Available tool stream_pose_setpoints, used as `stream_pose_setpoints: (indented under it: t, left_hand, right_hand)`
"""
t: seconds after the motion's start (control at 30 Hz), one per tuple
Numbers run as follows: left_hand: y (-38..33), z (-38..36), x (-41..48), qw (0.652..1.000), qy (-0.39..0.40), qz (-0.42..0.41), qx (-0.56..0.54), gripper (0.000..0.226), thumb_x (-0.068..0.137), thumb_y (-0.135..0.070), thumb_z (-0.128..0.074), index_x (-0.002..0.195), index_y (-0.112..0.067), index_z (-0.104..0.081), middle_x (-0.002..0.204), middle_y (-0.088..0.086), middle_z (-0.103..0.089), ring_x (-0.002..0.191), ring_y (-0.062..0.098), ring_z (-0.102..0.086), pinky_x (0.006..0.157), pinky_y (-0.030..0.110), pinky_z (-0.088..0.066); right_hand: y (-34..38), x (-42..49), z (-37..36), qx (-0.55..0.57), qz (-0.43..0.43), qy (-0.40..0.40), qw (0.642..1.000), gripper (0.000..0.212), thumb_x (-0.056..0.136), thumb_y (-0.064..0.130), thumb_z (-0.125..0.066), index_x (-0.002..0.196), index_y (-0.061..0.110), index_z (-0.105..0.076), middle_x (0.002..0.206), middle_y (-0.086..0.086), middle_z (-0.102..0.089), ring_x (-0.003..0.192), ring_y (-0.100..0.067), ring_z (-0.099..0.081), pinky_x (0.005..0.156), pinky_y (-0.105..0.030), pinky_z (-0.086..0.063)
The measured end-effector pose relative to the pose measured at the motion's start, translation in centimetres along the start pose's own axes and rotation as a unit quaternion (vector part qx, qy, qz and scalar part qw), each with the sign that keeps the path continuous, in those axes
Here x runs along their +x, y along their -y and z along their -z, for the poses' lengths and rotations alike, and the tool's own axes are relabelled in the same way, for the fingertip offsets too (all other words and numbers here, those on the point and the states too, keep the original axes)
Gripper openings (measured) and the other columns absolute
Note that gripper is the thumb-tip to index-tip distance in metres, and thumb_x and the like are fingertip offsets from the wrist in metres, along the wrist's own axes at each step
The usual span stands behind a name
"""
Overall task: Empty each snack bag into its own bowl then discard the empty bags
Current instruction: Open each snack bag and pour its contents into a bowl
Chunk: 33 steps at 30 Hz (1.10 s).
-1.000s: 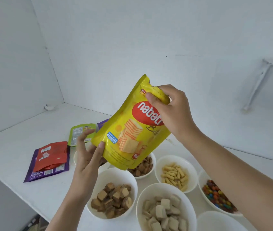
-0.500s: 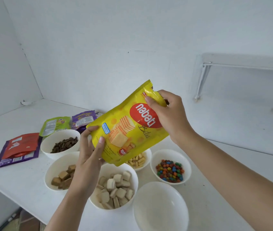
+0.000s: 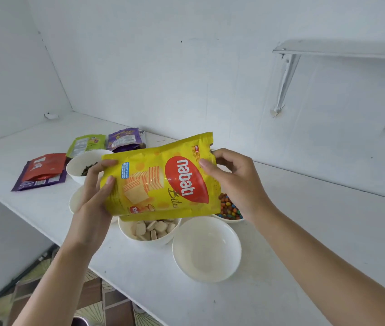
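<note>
Yellow snack bag (image 3: 161,177), centre of frame, turned sideways: white "nabati" on a red oval, dark script "Bites" beside it, and a small red tag reading "No. 1" near its top right edge. A blue label at the bag's upper left and a red mark at its lower edge carry print too small to read. Red bag (image 3: 44,167), green bag (image 3: 85,144) and purple bag (image 3: 125,139) at left of frame: printing present, illegible.

Yellow Nabati bag (image 3: 161,180) held sideways above the bowls.
It hangs tilted just behind the empty white bowl (image 3: 206,249).
</note>
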<state>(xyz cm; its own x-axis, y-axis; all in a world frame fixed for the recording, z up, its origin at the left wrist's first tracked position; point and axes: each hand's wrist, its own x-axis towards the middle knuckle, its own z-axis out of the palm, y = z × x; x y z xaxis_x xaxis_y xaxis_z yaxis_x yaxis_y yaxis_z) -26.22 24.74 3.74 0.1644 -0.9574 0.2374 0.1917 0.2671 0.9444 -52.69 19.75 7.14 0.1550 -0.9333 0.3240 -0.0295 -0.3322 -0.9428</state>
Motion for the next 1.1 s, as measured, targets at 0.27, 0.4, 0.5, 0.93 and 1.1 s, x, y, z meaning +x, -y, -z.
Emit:
stream_pose_setpoints:
  t: [0.27, 0.4, 0.5, 0.93, 1.1]
  left_hand:
    - [-0.5, 1.2, -2.5, 0.999, -0.013, -0.001, 0.038, 0.028, 0.106, -0.020, -0.038, 0.122, -0.035, -0.055, 0.113, -0.001, -0.064, 0.091, 0.020, -0.061, 0.056, 0.030, -0.053]
    - [-0.9, 1.4, -3.0, 0.999, -0.014, -0.010, 0.046, 0.029, 0.107, -0.016, -0.036, 0.124, -0.031, -0.053, 0.121, 0.001, -0.061, 0.093, 0.019, -0.062, 0.058, 0.029, -0.056]
    - [-1.2, 1.4, -3.2, 0.998, -0.016, -0.012, 0.053, 0.029, 0.106, -0.016, -0.037, 0.124, -0.031, -0.054, 0.125, 0.003, -0.060, 0.095, 0.021, -0.062, 0.060, 0.028, -0.057]
    - [-2.0, 0.3, -2.6, 0.995, -0.028, -0.042, 0.081, 0.027, 0.107, -0.020, -0.041, 0.124, -0.031, -0.059, 0.124, 0.008, -0.059, 0.096, 0.023, -0.061, 0.062, 0.027, -0.057]
    - [-2.6, 0.1, -2.3, 0.989, -0.011, -0.064, 0.131, 0.029, 0.100, -0.028, -0.047, 0.125, -0.032, -0.060, 0.138, 0.018, -0.050, 0.106, 0.026, -0.059, 0.073, 0.036, -0.055]
  right_hand:
    - [-0.3, -2.0, -0.4, 0.042, -0.002, 0.029, 0.999, 0.024, 0.088, 0.015, -0.076, 0.105, 0.013, -0.060, 0.092, -0.013, -0.076, 0.083, -0.026, -0.075, 0.072, -0.040, -0.062]
    - [-0.5, -2.2, -0.3, 0.045, 0.027, 0.053, 0.997, 0.038, 0.089, 0.013, -0.075, 0.113, 0.026, -0.048, 0.085, -0.022, -0.071, 0.079, -0.037, -0.073, 0.076, -0.052, -0.060]
    - [-0.7, -2.4, -0.1, 0.049, 0.044, 0.075, 0.995, 0.046, 0.089, 0.010, -0.074, 0.114, 0.036, -0.045, 0.083, -0.023, -0.069, 0.082, -0.040, -0.071, 0.083, -0.057, -0.058]
    - [-1.4, -2.3, 0.5, 0.033, 0.033, 0.077, 0.996, 0.034, 0.083, 0.004, -0.078, 0.106, 0.018, -0.058, 0.080, -0.017, -0.073, 0.080, -0.034, -0.074, 0.079, -0.046, -0.062]
    - [-2.4, -2.4, 0.6, 0.053, 0.035, 0.069, 0.996, 0.036, 0.081, 0.005, -0.079, 0.104, 0.019, -0.056, 0.082, -0.025, -0.071, 0.084, -0.038, -0.073, 0.080, -0.044, -0.061]
